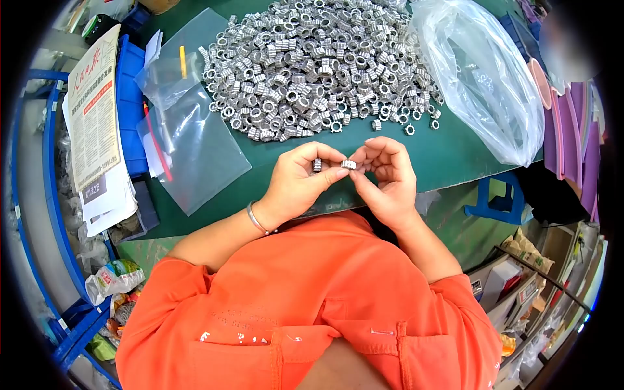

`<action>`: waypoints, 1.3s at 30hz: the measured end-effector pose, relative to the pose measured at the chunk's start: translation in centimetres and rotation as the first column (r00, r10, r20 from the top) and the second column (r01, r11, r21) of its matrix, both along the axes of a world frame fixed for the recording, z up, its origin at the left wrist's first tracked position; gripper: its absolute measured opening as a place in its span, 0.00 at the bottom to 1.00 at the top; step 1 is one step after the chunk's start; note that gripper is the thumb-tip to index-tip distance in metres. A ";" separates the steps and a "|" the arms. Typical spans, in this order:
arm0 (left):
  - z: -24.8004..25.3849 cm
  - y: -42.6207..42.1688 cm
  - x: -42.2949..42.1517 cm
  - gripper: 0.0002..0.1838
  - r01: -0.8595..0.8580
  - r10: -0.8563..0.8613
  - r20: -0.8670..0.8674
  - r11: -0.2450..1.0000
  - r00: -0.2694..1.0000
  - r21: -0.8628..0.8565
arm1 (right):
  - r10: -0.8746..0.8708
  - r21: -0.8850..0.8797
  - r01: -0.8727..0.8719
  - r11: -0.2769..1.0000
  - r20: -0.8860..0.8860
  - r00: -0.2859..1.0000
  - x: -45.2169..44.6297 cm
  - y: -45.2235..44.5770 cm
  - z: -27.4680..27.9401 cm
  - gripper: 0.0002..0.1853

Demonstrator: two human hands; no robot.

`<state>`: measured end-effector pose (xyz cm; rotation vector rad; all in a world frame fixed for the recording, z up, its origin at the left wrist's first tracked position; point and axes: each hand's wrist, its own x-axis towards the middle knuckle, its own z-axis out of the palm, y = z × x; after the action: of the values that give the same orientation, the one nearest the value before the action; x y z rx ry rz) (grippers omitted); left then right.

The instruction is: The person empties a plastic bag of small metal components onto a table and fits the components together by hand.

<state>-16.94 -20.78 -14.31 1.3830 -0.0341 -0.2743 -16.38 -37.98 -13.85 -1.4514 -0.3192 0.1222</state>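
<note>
So I'm watching through the head cam, using the big heap of toothed metal rings (318,71) as my landmark. One toothed metal ring (349,165) is on the near side of the heap, pinched between the left hand (300,177) and right hand (390,179), fingertips nearly meeting around it. A second ring (317,166) sits in the left hand's curled fingers.

Progress? I'd call it early judging by the heap's size: two rings in hand, loads piled up. I can't tell which ones in there have been handled, or what's been done to them. A few strays, like this loose ring (409,130), lie at the heap's near edge.

Right of the heap, a puffy clear bag (484,84) crowds its side; left of it, flat plastic bags (201,146) take up table space, then a blue bin (132,97) and newspaper (95,117) further left. Neither side looks like it blocks the hands, imo.
</note>
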 end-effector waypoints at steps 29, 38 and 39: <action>0.6 0.0 0.0 0.10 0.127 -0.132 -0.111 0.991 0.985 -0.050 | -0.091 -0.019 0.094 0.995 0.132 0.987 -1.1 0.3 -1.1 0.19; 0.0 0.4 0.5 0.08 -0.026 -0.124 -0.334 0.911 0.934 -0.412 | -0.175 -0.580 0.576 0.576 0.601 0.780 4.0 -1.3 -1.8 0.11; -0.2 0.3 0.5 0.08 -0.020 -0.120 -0.307 0.908 0.944 -0.418 | -0.176 -0.579 0.579 0.574 0.603 0.778 3.9 -1.3 -1.7 0.11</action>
<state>-16.49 -20.45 -14.47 0.8969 0.1412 -0.5083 -12.44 -39.28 -15.56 -2.3633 -0.3587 -0.5762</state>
